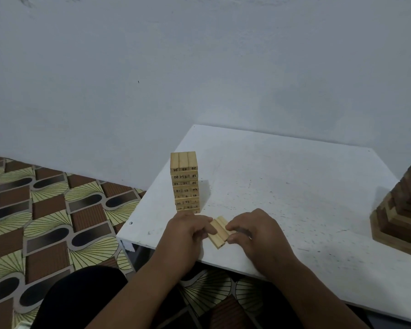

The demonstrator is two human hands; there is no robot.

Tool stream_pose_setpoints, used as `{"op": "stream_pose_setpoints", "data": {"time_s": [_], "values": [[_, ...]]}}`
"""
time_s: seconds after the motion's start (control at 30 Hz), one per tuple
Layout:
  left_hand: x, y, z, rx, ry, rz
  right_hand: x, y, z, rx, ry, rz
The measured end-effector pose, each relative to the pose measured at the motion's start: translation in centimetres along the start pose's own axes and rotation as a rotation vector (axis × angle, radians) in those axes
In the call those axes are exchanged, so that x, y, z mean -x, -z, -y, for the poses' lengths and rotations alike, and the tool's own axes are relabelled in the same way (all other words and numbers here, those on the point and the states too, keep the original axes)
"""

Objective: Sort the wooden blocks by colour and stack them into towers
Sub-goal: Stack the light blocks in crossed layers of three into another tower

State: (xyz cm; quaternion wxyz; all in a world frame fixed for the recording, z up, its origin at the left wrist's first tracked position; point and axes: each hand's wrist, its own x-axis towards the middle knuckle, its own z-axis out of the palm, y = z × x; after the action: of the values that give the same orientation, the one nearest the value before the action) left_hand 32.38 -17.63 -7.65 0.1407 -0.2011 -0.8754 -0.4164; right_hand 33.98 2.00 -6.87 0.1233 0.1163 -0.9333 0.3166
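Two towers: a pale numbered tower [185, 182] near the counter's left edge, and a dark-and-light striped tower [405, 210] far right, partly cut off by the frame, so can't count its layers.
Loose blocks: two pale blocks [219, 231] lying side by side, touching, tilted a bit diagonal, near the front edge of the counter [294, 176], just in front of the pale tower.
Left hand: left hand [188, 233] has its grip curled onto the left side of the pair, thumb and fingertips on the wood.
Right hand: right hand [254, 231] pinches the right side of the same pair, fingers curled in.
What's in the way: the hands cover both outer edges of the blocks, and the left knuckles hide the tower's bottom layer.
Pale tower count: roughly eight layers showing, three blocks across the top, numbers printed on the ends.
Around: plain grey wall [152, 79] behind, patterned brown-and-yellow floor [45, 222] on the left, dark trousers [81, 300] at the bottom.
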Motion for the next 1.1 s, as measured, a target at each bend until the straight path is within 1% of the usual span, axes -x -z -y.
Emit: {"op": "stream_pose_setpoints", "data": {"time_s": [0.13,0.33,0.5,0.67,0.77,0.83,0.93,1.1], "values": [[-0.2,-0.1,-0.3,0.004,0.057,-0.022,-0.3,0.1,0.1,-0.016,-0.033,0.026],[-0.5,-0.1,-0.4,0.034,0.111,-0.008,-0.5,0.2,0.1,-0.054,-0.064,0.044],[-0.6,-0.7,0.2,0.012,0.095,-0.056,-0.3,0.1,0.3,-0.067,0.008,0.015],[-0.6,-0.1,-0.3,-0.016,0.146,0.032,0.1,0.0,-0.2,-0.064,0.013,0.042],[-0.3,0.1,0.2,-0.070,0.071,0.033,0.8,-0.3,0.3,-0.010,0.035,0.022],[-0.2,0.3,0.3,-0.088,0.064,0.055,0.9,-0.7,0.7,0.020,0.055,-0.020],[-0.2,0.6,0.2,-0.091,0.043,0.088,0.9,-0.9,0.9,-0.024,0.040,-0.050],[0.0,1.2,0.5,-0.065,0.016,0.224,0.8,-0.4,0.5,-0.121,-0.016,0.050]]}}
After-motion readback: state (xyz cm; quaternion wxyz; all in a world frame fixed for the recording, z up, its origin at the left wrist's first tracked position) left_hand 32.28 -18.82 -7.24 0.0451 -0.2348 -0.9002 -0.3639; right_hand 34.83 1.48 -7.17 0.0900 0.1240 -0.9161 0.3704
